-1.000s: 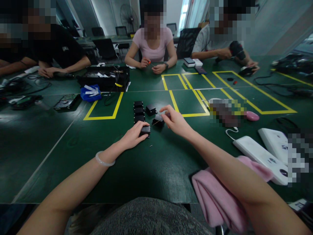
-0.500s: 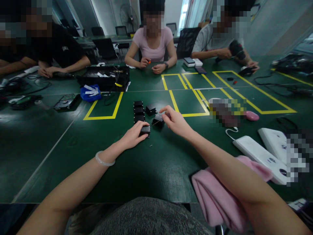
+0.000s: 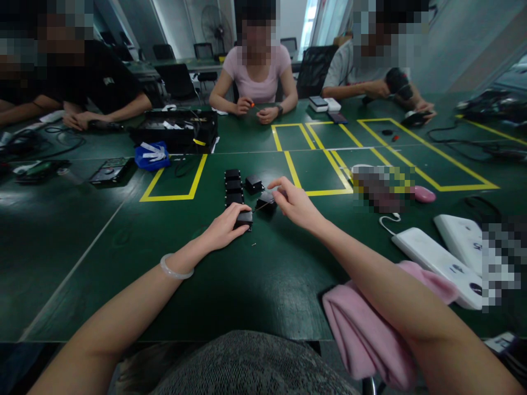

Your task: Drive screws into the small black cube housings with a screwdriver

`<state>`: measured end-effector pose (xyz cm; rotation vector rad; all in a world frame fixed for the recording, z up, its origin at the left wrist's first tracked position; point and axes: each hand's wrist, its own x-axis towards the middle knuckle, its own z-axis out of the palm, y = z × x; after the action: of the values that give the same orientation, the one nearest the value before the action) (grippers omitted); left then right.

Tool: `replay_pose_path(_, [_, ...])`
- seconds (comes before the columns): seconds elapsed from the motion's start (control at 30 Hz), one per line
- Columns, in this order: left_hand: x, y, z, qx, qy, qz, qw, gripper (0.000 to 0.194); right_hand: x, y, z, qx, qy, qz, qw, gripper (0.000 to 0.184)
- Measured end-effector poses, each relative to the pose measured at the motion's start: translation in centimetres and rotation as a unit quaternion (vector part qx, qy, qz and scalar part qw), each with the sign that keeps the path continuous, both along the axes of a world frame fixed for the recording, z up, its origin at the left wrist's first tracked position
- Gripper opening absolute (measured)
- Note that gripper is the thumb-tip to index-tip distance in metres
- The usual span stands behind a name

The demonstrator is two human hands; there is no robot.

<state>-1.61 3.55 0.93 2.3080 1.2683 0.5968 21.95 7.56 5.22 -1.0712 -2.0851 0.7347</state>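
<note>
My left hand [image 3: 223, 227] is closed on a small black box [image 3: 244, 218], holding it down on the green table. My right hand [image 3: 297, 204] grips a thin screwdriver [image 3: 261, 207]; its handle is mostly hidden in the fingers. The shaft points left, and its tip meets the right side of the held box. Above that box runs a column of several similar black boxes [image 3: 234, 186]. Two more lie to the right, a loose box [image 3: 254, 184] and a box behind the shaft [image 3: 265, 203]. A tiny screw [image 3: 253, 244] rests nearer to me.
Yellow tape [image 3: 329, 193] marks rectangles on the table. At right are a pink mouse [image 3: 424, 194], a white power bank-like device [image 3: 436, 266] and a pink cloth [image 3: 362, 329]. A black case [image 3: 175, 134] and a blue bag [image 3: 151, 158] stand at left. Several people sit opposite.
Both my hands, the held box and the screwdriver stay nearly where they were. Across the table, a person's hand has shifted slightly toward the orange-handled tool.
</note>
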Motion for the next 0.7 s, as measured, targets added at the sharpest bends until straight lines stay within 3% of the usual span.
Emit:
replay_pose_path(0.13, [0.04,-0.05,0.07,-0.006,0.005,0.003,1.0,0.036,-0.02,0.21,-0.11,-0.001,-0.007,-0.01,1.0,0.02])
replay_pose_path(0.4, [-0.1,0.14,-0.43,0.01,-0.006,-0.007,1.0,0.037,-0.05,0.44,-0.63,0.042,-0.002,-0.009,0.999,0.008])
replay_pose_path(0.7, [-0.11,0.07,-0.31,0.0,0.006,0.002,1.0,0.037,-0.11,0.43,-0.45,0.032,-0.028,-0.022,0.999,0.02])
